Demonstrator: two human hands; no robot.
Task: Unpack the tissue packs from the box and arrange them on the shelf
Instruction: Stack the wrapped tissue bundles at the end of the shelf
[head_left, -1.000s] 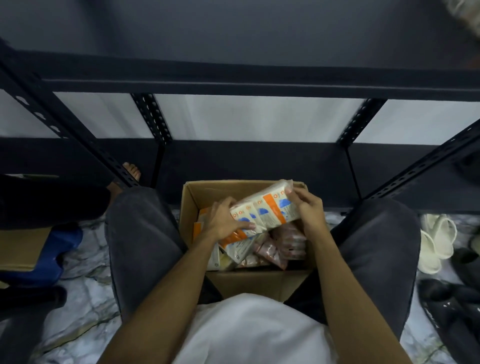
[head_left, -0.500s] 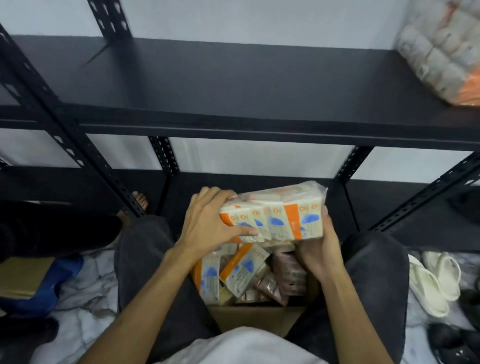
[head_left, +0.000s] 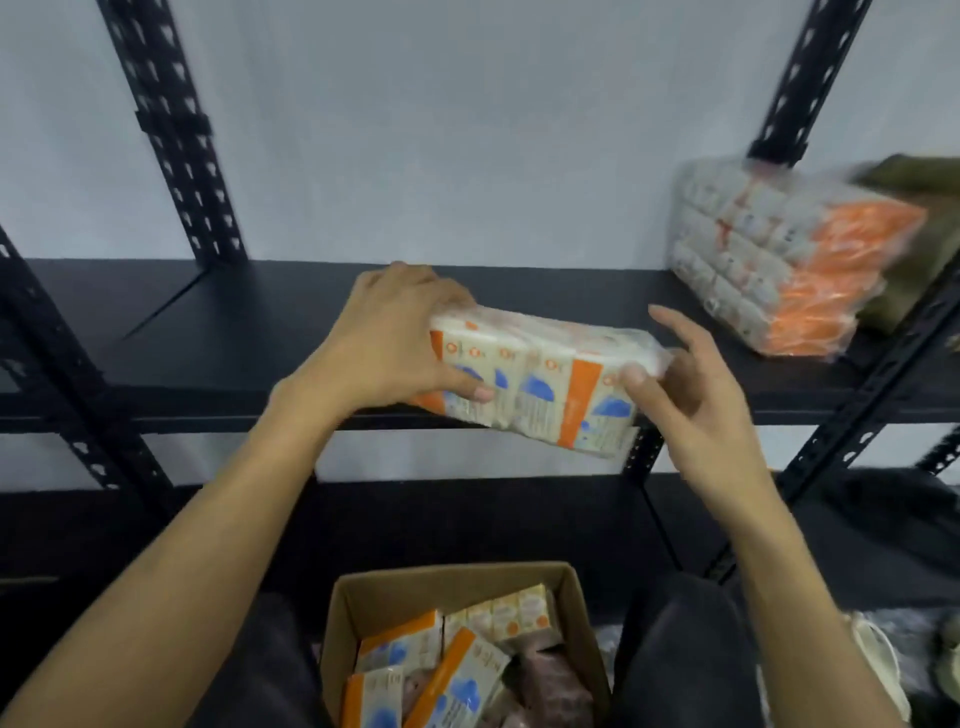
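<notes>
A white, orange and blue tissue pack (head_left: 540, 379) in clear wrap sits tilted over the front edge of the black shelf (head_left: 249, 322). My left hand (head_left: 395, 338) grips its left end, thumb on the front face. My right hand (head_left: 691, 384) is at its right end with the thumb on the wrap and the fingers spread and loose. Below, between my knees, the open cardboard box (head_left: 576, 618) holds several more tissue packs (head_left: 457, 670).
A stack of wrapped tissue packs (head_left: 779, 260) lies at the right end of the shelf, against an olive object (head_left: 914, 244). Black perforated uprights (head_left: 171, 130) stand at left and right. A lower shelf board (head_left: 467, 519) runs behind the box. Pale slippers (head_left: 878, 660) lie on the floor at right.
Both hands lifted the tissue pack out of the box and up to the shelf edge. My right hand's fingers have loosened from the pack. The view tilted upward.
</notes>
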